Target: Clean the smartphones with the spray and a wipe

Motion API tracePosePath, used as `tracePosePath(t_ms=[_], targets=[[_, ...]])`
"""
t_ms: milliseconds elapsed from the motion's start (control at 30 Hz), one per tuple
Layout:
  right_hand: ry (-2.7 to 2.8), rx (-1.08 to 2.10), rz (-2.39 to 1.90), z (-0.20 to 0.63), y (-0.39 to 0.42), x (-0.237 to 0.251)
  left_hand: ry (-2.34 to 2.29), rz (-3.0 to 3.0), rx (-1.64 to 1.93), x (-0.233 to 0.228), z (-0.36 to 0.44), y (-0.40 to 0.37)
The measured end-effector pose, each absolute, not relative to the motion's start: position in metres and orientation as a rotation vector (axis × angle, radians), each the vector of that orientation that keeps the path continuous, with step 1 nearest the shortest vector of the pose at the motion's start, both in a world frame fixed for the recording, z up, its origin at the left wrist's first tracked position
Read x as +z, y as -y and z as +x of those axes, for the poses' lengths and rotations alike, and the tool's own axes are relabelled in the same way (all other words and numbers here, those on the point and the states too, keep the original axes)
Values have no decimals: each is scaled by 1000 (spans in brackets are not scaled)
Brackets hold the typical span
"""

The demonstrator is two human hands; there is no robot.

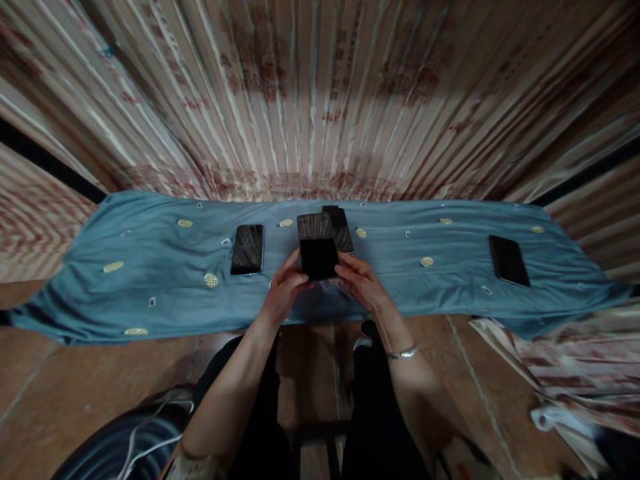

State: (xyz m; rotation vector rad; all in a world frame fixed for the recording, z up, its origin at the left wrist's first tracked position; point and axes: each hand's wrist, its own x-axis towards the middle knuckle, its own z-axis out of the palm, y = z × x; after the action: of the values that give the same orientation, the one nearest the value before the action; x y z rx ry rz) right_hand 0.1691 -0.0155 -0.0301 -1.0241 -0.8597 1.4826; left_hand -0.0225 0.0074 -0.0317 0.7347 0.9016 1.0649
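While both hands, left hand [284, 288] and right hand [361, 281], clasp one black glossy phone [319, 258] over the blue-grey embroidered cloth [150, 267], four more dark phones lie on that cloth: three near the held one, one well apart.

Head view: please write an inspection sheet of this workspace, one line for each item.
Surface: a blue cloth with small yellow motifs is spread over a low surface; brown tiled floor lies in front of it.
Job's things: a dark phone is held above the cloth in both hands, screen black.
Clutter: a phone on the left, two overlapping phones behind the held one and a phone far right lie flat on the cloth.
Hands: the left hand and the right hand grip the phone's lower edges with their fingers; the right wrist wears a bracelet.
Cables: a white cable lies at bottom left over a dark round object.
Surroundings: a patterned curtain hangs behind.
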Motion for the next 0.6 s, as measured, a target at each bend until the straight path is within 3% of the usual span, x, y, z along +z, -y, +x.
tracePosePath(t_ms=[300,600], targets=[[937,1434,-1003,171,7,-38,-952,729,1105,-40,-15,-11],[887,1163,-1192,184,-6,-66,-956,842,1098,-50,4,-20]])
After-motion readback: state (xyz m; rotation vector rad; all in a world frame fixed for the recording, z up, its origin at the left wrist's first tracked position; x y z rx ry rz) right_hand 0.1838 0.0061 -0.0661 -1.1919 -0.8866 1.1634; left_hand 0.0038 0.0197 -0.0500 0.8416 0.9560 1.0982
